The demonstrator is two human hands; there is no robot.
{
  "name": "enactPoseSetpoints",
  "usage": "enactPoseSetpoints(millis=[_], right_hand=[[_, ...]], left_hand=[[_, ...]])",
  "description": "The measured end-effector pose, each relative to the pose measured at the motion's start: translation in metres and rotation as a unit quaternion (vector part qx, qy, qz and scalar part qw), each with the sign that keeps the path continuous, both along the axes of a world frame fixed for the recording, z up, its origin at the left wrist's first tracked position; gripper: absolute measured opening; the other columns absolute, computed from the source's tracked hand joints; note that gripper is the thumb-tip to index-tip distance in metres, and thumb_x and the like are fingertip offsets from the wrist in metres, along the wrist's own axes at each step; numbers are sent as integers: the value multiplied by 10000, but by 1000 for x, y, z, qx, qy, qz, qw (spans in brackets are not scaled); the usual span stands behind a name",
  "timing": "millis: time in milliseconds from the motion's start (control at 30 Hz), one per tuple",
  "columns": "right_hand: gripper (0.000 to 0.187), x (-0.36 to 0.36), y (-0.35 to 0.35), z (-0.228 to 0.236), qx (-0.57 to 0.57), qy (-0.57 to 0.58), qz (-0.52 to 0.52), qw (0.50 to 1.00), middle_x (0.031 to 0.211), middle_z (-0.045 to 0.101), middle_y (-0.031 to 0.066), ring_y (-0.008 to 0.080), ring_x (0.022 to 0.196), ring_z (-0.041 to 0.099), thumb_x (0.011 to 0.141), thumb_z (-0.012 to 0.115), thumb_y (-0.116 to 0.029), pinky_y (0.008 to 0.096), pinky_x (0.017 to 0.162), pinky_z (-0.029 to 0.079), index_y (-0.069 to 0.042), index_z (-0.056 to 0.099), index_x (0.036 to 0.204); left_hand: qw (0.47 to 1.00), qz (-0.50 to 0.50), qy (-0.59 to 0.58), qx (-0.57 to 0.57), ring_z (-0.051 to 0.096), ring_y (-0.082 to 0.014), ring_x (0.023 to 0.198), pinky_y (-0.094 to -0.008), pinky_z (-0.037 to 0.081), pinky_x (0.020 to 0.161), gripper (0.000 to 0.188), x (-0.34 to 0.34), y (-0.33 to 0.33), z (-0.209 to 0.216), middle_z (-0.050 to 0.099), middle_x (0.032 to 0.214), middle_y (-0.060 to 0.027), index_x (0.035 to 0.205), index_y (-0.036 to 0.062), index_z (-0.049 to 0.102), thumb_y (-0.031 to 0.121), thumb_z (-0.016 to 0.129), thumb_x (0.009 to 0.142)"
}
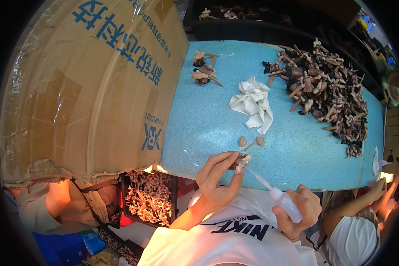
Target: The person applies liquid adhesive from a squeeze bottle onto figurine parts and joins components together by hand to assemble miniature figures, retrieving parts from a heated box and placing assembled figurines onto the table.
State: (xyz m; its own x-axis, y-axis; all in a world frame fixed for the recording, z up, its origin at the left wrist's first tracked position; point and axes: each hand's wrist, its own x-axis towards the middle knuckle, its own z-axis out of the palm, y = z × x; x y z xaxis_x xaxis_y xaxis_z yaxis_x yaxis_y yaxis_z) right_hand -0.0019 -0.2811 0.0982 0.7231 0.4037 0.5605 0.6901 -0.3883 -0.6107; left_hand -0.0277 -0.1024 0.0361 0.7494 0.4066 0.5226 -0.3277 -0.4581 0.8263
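Observation:
My left hand (221,179) pinches a small figurine (241,162) with pale and dark brown parts, from which a brown stick-like piece points up and away. My right hand (302,212) is wrapped round a white squeeze bottle (288,205) with a long thin nozzle. The nozzle's tip is close to the figurine; whether they touch I cannot tell. Just beyond the figurine, two small tan pieces (242,141) lie on the blue table mat (199,119). Farther off on the mat is a crumpled white cloth (252,104).
A big heap of similar figurines (323,88) covers the right of the mat; two more (203,74) lie far left. A tall cardboard box (88,97) walls off the left side. A crate of small parts (148,199) sits below the near edge. People work at both sides.

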Motion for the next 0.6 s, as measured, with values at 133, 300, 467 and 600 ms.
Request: enactPoseSetpoints(millis=[133, 300, 467, 600], right_hand=[[408, 0, 0, 1, -10, 12, 4, 1000, 535, 495, 91, 198, 408, 439, 567, 811, -217, 266, 388, 340, 39, 584, 790], [403, 0, -3, -4, 14, 1, -4, 1000, 531, 494, 93, 206, 412, 450, 561, 807, -216, 271, 393, 346, 43, 586, 777], [389, 0, -4, -7, 65, -5, -18, 998, 529, 499, 98, 213, 412, 457, 562, 799, -212, 279, 394, 352, 47, 590, 763], [384, 1, -6, -7, 47, -6, -14, 999, 536, 511, 104, 217, 409, 461, 573, 795, -204, 278, 394, 359, 46, 585, 775]], left_hand=[[1000, 3, 3, -14, 604, -200, 805, -259, 488, 682, 367, 0, 0, 0, 609, 935, -162, 999, -47, 609, -112, 630, 639], [999, -4, 8, -32, 601, -203, 815, -266, 487, 691, 370, 0, 0, 1, 608, 937, -162, 999, -47, 610, -118, 630, 636], [999, -17, -17, -40, 615, -165, 763, -231, 507, 625, 349, 1, 0, -3, 603, 943, -145, 1015, -35, 609, -76, 667, 673], [999, -21, -6, -46, 614, -174, 780, -235, 505, 638, 343, 0, -1, -3, 602, 947, -151, 1012, -38, 609, -77, 663, 675]])
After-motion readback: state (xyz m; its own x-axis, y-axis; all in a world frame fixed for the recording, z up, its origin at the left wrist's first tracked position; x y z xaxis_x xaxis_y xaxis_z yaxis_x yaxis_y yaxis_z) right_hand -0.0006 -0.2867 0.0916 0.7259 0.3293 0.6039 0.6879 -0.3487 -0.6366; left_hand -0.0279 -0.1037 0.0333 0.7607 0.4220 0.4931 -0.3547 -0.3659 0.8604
